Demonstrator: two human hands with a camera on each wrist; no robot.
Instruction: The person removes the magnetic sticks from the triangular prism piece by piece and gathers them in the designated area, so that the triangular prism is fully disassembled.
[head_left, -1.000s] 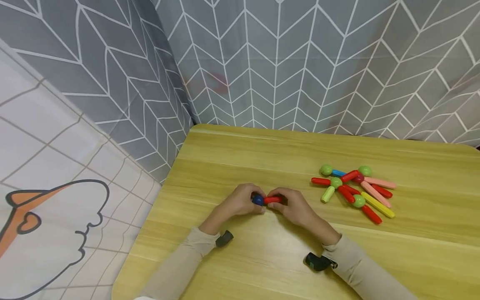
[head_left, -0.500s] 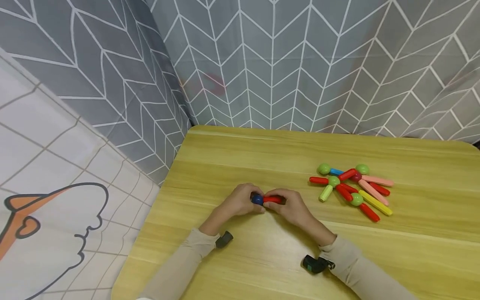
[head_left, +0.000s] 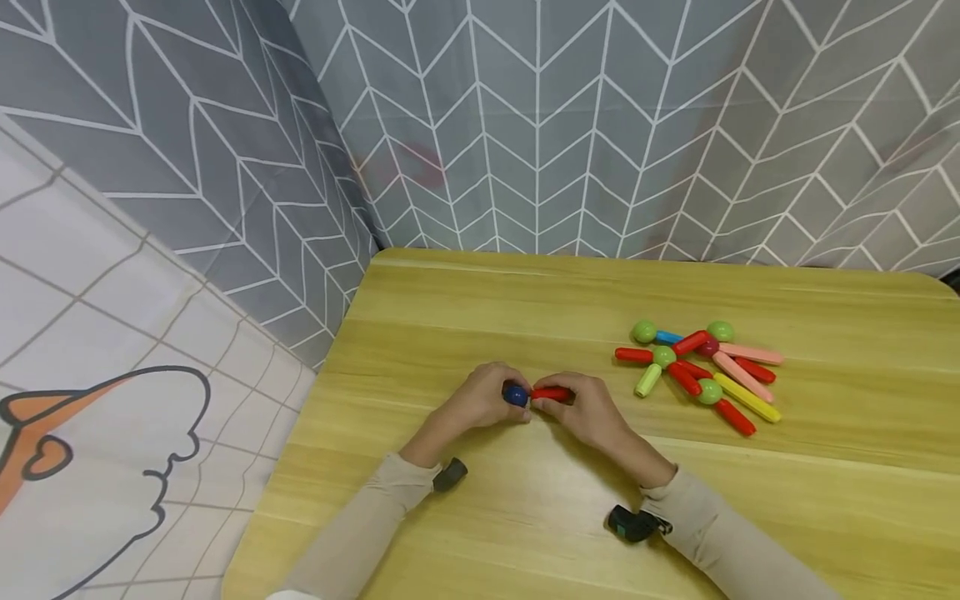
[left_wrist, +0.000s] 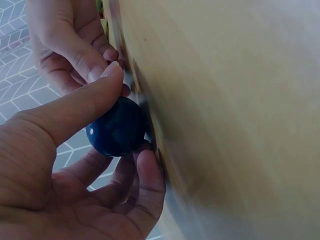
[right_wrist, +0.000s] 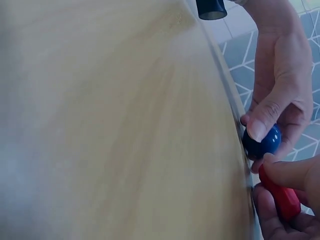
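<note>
Low over the table, my left hand [head_left: 483,400] holds a dark blue ball [head_left: 515,395] between thumb and fingers; in the left wrist view the thumb lies across the ball's [left_wrist: 117,127] upper side and the fingers curl beneath. Facing it from the right, my right hand [head_left: 591,410] pinches a short red rod [head_left: 551,393] of a ball-and-rod building toy. The rod's left end points at the ball. In the right wrist view the red rod [right_wrist: 281,196] has its tip right by the ball, and its far end is partly covered by my fingers.
Right of my hands lies a cluster of joined toy pieces: green balls [head_left: 664,357], red rods [head_left: 735,417], a yellow rod [head_left: 746,397], pink rods [head_left: 750,353] and a blue rod [head_left: 668,337]. A grey patterned curtain [head_left: 585,125] hangs behind the wooden table [head_left: 465,300].
Both hands keep hold of the ball and the red rod in almost the same spot. My right fingertips slid closer to the ball, then drew back slightly. The head view has shifted a little.
</note>
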